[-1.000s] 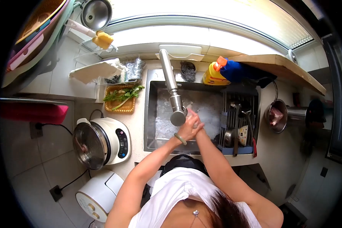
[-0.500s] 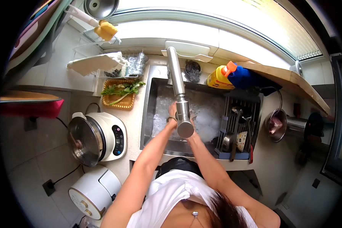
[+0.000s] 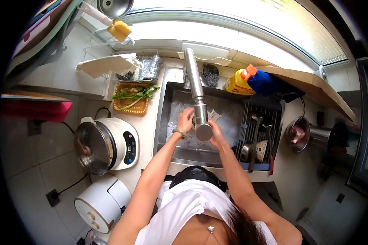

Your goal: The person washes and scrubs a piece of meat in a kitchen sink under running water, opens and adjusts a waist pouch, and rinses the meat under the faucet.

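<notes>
Both hands are over the steel sink (image 3: 161,122), on either side of the faucet (image 3: 196,81). My left hand (image 3: 185,119), with a bracelet (image 3: 179,132) at the wrist, has bent fingers pressed together. What they hold is hidden behind the faucet. My right hand (image 3: 216,134) is closed just right of the faucet head (image 3: 203,131), its fingertips partly covered by it. A pale, folded piece of cloth (image 3: 214,116) sticks out above the right hand and seems held in it. Wet, soapy patches lie on the sink bottom.
A rack (image 3: 244,126) with utensils occupies the sink's right side. Behind stand a yellow bottle (image 3: 238,83) and a dark scrubber (image 3: 210,75). Left are a golden basket (image 3: 137,107) with greens, a cooker (image 3: 120,145) and a white appliance (image 3: 98,204). A bowl (image 3: 299,136) holds meat.
Both hands have come up out of the lower sink and moved apart, one each side of the faucet. The pale cloth now shows by the right hand, and there is less foam in view.
</notes>
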Motion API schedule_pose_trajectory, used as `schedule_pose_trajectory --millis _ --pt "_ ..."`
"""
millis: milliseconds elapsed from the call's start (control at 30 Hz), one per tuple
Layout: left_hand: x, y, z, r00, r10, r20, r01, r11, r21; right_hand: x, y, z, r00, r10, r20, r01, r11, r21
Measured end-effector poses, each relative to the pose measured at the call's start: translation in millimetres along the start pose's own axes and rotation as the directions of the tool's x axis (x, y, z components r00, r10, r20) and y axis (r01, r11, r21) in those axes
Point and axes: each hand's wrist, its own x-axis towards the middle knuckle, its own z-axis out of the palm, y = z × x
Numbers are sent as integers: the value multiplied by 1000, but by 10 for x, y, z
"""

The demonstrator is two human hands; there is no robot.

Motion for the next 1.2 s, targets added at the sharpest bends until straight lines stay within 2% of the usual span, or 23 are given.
schedule_pose_trajectory --millis 33,133,200,233,333,367,467,533,600,667,700,767,800,867,900,967,1000,1033,1067,1100,1133,1167,1200 --pt "-12 52 -51 980 -38 195 38 999 3 -35 -22 -9 1000 -28 -13 27 998 -59" --pt "-107 802 -272 890 -294 349 144 906 398 -76 -77 -59 997 -68 -25 63 986 -157" --pt "-96 826 -324 919 -107 379 -56 917 395 -96 -151 -72 997 -80 -22 72 970 -233" --pt "-104 823 -335 918 -102 382 -61 918 392 -130 -177 -94 996 -85 -28 72 950 -303" --pt "-103 772 -413 952 -229 202 245 968 -53 -203 -268 -129 985 -136 -106 80 907 -414" --pt "-60 744 -477 948 -225 225 257 958 -129 -232 -296 -134 985 -139 -103 84 906 -414" --pt "-7 241 -531 925 -360 120 379 877 -296 -370 -386 -133 946 -265 -185 166 890 -424" --pt "32 72 -602 953 -280 114 298 935 -191 -447 -451 -185 934 -276 -228 157 888 -432" --pt "64 41 -590 953 -304 11 299 927 -226 -473 -496 -225 942 -286 -173 187 880 -436" --pt "29 194 -597 945 -327 9 311 890 -334 -510 -562 -181 905 -395 -156 257 802 -540" --pt "35 237 -622 965 -252 68 261 946 -191 -526 -591 -136 905 -396 -155 258 801 -540" --pt "51 552 -637 982 -95 163 71 987 147 -534 -625 -45 826 -551 -119 374 692 -617" --pt "58 702 -659 982 -93 162 69 987 147 -506 -610 -54 825 -553 -116 376 691 -618" --pt "56 858 -665 921 -26 389 -178 859 479 -409 -534 -138 714 -694 -92 445 551 -707" --pt "86 869 -607 938 2 345 -174 866 468 -373 -456 -145 714 -694 -92 443 550 -707" --pt "71 745 -404 964 72 256 -194 849 492 -267 -207 -126 584 -764 -275 386 559 -734" --pt "54 644 -283 976 144 166 -210 828 520 -86 2 -263 610 -743 -275 433 603 -670" --pt "14 650 -177 983 99 157 -150 922 358 -50 119 -166 698 -608 -380 352 752 -557" --pt "-38 658 -56 976 -57 211 22 986 168 -15 200 -84 769 -445 -459 252 871 -422" --pt "-94 801 32 937 -197 290 211 977 -17 25 217 -66 773 -441 -457 247 872 -423" --pt "-187 894 114 921 -174 349 169 985 45 89 222 -65 938 -201 -283 195 980 -48" --pt "-295 941 192 899 -155 410 124 987 103 140 217 -69 1000 -18 -6 19 952 304" --pt "-402 960 265 900 -160 405 129 986 104 165 186 -83 1000 -11 -5 12 953 303"
